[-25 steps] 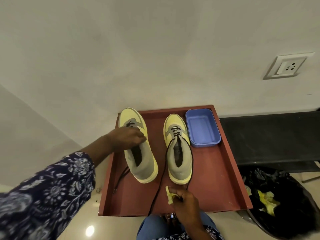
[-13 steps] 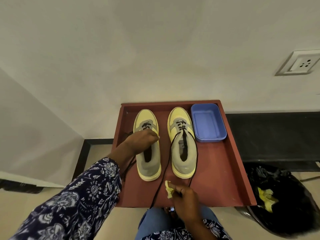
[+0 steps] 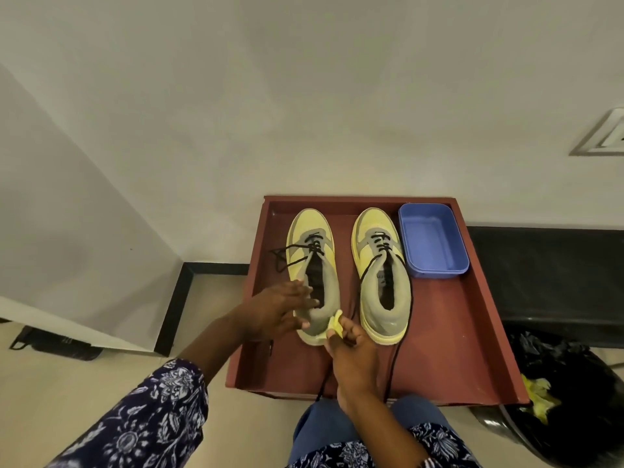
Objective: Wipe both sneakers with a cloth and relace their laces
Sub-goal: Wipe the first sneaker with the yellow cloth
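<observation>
Cloth [image 3: 334, 323] at left sneaker [image 3: 314, 271] heel edge.

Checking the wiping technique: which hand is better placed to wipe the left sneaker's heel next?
The right hand: it pinches the yellow cloth right at the left sneaker's heel. The left hand holds no cloth; it rests on that sneaker's side, steadying it.

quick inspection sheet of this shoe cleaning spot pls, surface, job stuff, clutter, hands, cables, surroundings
surface: red tray, shoes and tub on it
job's things: left sneaker and right sneaker side by side, laces loose; yellow cloth at left sneaker's heel
clutter: blue tub beside right sneaker
hands: left hand fingers straight, on left sneaker's heel side; right hand pinches cloth
cables: nothing seen
surroundings: black bin bag with yellow scraps, wall socket, black ledge
</observation>
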The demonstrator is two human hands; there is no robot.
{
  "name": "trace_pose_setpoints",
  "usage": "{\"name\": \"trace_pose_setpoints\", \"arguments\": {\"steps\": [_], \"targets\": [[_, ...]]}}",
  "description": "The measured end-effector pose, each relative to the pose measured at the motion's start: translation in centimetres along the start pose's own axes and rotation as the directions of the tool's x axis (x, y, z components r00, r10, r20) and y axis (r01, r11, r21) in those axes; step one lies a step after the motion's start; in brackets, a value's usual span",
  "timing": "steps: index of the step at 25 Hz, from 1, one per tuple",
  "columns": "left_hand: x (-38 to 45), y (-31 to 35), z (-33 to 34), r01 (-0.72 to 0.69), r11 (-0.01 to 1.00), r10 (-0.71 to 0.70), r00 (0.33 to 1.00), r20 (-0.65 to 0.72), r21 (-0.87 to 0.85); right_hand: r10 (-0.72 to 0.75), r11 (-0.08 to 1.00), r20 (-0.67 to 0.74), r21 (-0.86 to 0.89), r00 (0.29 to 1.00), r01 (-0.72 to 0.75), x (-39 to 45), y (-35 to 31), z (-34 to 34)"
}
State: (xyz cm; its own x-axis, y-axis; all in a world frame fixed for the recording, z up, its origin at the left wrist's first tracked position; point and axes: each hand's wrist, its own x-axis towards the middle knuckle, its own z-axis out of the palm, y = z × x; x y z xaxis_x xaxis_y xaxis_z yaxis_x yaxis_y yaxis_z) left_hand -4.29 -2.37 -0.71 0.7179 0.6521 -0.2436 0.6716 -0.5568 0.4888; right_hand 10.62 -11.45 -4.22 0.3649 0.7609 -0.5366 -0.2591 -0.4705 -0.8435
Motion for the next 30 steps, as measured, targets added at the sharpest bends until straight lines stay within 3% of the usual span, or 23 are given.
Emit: {"name": "trace_pose_setpoints", "arguments": {"steps": [3, 9, 14, 20, 25, 30], "targets": [[0.8, 0.8, 0.1, -0.011, 0.999, 0.010, 1.000, -0.008, -0.040, -0.012, 1.000, -0.044, 0.028, 0.999, 0.014, 0.6, -0.7, 0.9], [3.4, 1.6, 0.5, 0.250, 0.893, -0.264, 0.965, 0.015, -0.375, -0.035, 0.998, -0.123, 0.041, 0.992, 0.041, 1.7, -0.7, 0.7], [4.3, 1.7, 0.2, 0.328, 0.804, -0.349, 0.935, 0.052, -0.496, -0.078, 0.996, -0.202, 0.016, 0.976, 0.083, 1.6, -0.8, 0.9], [4.9, 1.7, 0.9, 0.350, 0.724, -0.440, 0.898, -0.008, -0.595, -0.167, 0.985, -0.261, -0.077, 0.951, 0.152, 0.9, -1.3, 3.5], [4.9, 1.8, 1.5, 0.348, 0.666, -0.458, 0.889, 0.006, -0.659, -0.076, 0.997, -0.389, -0.020, 0.918, 0.073, 3.1, -1.5, 1.6], [4.8, 1.3, 1.7, 0.331, 0.650, -0.448, 0.894, 0.008, -0.684, -0.261, 0.947, -0.290, -0.264, 0.921, 0.185, 2.5, -1.5, 1.4]]}}
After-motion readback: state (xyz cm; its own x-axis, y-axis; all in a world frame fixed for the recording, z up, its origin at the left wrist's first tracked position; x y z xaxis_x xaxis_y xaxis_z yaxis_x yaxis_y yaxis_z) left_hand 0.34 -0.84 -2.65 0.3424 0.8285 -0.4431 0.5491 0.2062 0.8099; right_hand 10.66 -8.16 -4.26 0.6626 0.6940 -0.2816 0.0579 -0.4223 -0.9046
